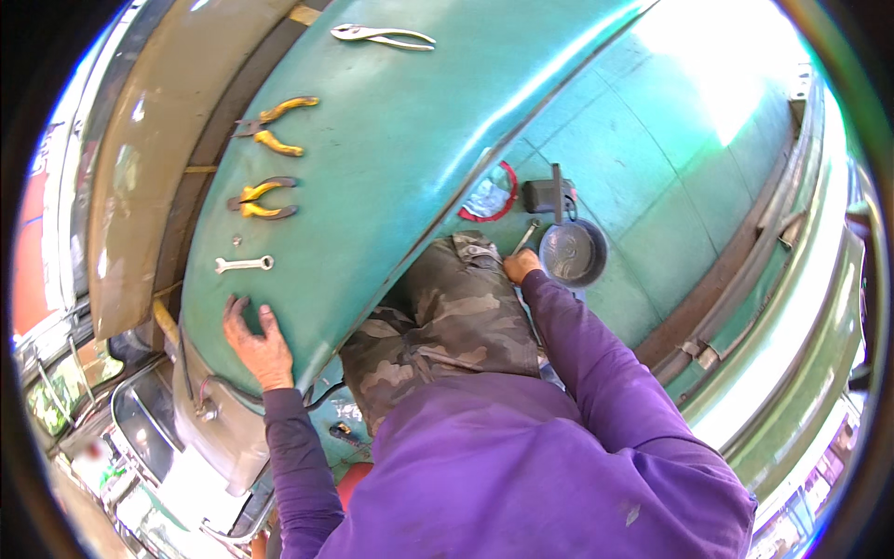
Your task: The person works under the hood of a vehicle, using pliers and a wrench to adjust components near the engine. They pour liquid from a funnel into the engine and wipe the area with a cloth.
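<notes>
My left hand [258, 347] lies on the green curved surface [372, 140], fingers spread and nothing held. Just beyond its fingertips is a silver combination wrench [244, 264], with a small nut [237, 240] above it. Two yellow-handled pliers [264, 198] lie farther up, their handles spread. At the far end rests a pair of silver slip-joint pliers [382, 37]. Down beside my right knee, my right hand [521, 265] is closed around a slim silver wrench [530, 233], whose far part sticks out past the fingers. A round dark pan [572, 253] stands right next to that hand.
Behind the pan sits a dark boxy object [548, 196], beside a red-rimmed round container [489, 194], on the green tiled floor [633, 168]. Long bench-like panels [773, 345] run along the right. A tan panel [168, 140] borders the green surface on the left.
</notes>
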`<act>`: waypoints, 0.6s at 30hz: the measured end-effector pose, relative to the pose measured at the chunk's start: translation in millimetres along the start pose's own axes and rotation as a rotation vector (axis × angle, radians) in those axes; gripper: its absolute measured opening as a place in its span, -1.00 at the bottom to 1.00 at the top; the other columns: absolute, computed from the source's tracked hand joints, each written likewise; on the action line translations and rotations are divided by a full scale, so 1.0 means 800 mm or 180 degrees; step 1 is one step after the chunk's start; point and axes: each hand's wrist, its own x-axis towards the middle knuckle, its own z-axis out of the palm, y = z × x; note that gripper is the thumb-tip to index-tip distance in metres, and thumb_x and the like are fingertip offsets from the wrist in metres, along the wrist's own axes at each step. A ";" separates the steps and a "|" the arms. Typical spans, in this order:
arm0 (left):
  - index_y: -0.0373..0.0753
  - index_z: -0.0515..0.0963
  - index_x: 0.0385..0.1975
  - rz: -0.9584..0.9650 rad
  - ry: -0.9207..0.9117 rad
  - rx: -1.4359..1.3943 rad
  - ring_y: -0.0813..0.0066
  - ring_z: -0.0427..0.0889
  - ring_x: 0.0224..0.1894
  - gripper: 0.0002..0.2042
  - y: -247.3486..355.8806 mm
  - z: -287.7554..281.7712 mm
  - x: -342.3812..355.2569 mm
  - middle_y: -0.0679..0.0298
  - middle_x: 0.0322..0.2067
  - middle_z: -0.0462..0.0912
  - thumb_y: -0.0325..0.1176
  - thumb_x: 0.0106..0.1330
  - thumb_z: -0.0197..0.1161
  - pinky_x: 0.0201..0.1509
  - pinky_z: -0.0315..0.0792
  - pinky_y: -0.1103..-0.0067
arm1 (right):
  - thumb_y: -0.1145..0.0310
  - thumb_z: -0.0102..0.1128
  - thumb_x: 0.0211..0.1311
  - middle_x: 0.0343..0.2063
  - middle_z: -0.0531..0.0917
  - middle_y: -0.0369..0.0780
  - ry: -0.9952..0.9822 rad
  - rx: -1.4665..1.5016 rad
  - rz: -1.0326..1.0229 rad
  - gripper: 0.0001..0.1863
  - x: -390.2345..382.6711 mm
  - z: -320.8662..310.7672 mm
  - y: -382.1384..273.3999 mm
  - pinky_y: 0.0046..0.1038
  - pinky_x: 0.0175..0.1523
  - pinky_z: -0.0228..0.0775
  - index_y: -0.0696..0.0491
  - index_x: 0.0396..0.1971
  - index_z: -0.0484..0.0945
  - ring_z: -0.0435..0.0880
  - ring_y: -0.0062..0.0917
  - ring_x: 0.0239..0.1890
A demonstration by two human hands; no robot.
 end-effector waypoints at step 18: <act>-0.27 0.60 -0.11 -0.0760 -0.0288 -0.0666 0.04 0.57 0.08 -0.66 -0.016 -0.075 0.068 0.09 0.02 0.61 -0.32 0.13 0.44 0.22 0.42 0.29 | 0.39 0.12 0.15 -0.35 0.74 0.00 0.1002 -0.3111 -0.1609 -0.81 0.089 0.009 0.161 -0.12 0.01 0.50 0.16 -0.41 0.67 0.70 -0.12 -0.13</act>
